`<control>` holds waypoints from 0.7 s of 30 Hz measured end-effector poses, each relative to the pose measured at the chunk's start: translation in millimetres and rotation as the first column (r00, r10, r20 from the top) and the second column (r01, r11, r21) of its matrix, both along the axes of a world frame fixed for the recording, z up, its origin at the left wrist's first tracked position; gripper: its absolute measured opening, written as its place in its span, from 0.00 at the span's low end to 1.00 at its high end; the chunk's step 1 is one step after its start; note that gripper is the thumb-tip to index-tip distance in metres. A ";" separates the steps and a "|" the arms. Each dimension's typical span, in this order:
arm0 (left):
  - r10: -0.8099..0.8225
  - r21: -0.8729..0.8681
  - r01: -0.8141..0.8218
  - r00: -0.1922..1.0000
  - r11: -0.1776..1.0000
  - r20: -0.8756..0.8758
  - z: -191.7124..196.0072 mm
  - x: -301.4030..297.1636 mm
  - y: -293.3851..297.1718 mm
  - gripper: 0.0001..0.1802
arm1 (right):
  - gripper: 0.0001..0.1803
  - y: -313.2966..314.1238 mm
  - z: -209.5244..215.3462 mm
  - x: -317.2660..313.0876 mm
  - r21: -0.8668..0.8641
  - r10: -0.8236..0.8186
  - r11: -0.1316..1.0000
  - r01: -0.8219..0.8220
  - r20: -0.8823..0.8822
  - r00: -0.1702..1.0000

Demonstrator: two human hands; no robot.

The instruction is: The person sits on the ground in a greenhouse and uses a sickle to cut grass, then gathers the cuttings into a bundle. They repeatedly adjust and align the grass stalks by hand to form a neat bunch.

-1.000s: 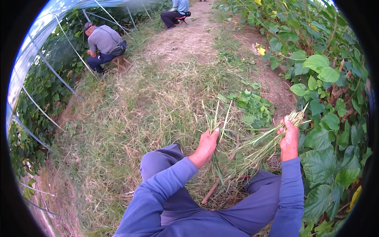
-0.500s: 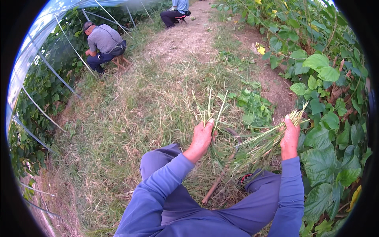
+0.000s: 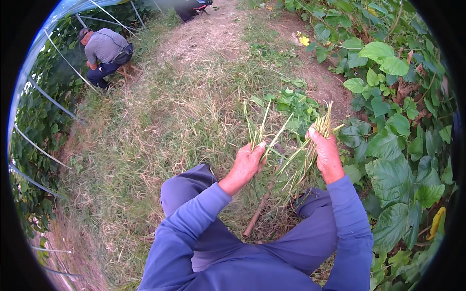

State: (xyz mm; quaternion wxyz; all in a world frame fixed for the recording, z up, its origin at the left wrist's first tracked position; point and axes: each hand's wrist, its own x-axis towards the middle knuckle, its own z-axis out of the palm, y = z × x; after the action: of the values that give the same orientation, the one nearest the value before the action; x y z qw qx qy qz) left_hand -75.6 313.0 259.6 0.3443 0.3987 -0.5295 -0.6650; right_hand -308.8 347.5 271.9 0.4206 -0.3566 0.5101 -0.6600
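Observation:
My left hand (image 3: 242, 166) is closed on a few long grass stalks (image 3: 254, 130), which stick up past the thumb. A thicker bundle of grass (image 3: 302, 164) is gripped in my right hand (image 3: 328, 154), its pale ends up and its loose blades hanging toward the left. The two hands are apart, raised in front of my bent knees. Below them, between my legs, a wooden handle (image 3: 256, 217) lies slanted on the grass. The far end of that tool is mostly hidden behind the hanging blades.
Dry and green grass (image 3: 131, 160) covers the ground, with a bare dirt path (image 3: 208, 36) ahead. Large-leaved vines (image 3: 393, 174) crowd my right side. Metal poles (image 3: 53, 99) line the left. One person (image 3: 109, 48) sits on a low stool far left; another (image 3: 187, 9) is partly visible farther off.
My right hand has come left and slightly up with its bundle, closer to the left hand. The left hand still holds its stalks. The whole view has shifted a little.

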 end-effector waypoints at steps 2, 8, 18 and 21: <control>0.004 -0.004 -0.004 1.000 1.000 -0.002 -1.3 -1.7 0.8 0.15 | 0.09 0.3 0.3 7.1 0.008 0.046 0.999 -0.045 -0.012 0.999; 0.039 -0.027 -0.038 0.998 0.999 0.040 -8.1 -8.9 1.9 0.14 | 0.08 4.0 12.6 22.7 0.057 0.148 0.987 -0.150 0.039 0.988; -0.006 -0.125 0.022 0.991 0.992 0.132 -13.5 -21.8 7.8 0.16 | 0.08 1.7 4.0 21.4 -0.046 0.191 0.981 -0.186 0.151 0.970; -0.007 -0.151 0.027 0.991 0.988 0.131 -21.3 -23.4 7.5 0.16 | 0.08 -0.3 3.5 21.3 -0.037 0.198 0.980 -0.195 0.161 0.967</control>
State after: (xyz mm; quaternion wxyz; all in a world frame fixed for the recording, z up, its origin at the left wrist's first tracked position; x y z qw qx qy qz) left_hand -99.0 320.5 238.2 0.3328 0.4091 -0.6037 -0.5979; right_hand -287.5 347.2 275.4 0.5207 -0.3543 0.4292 -0.6473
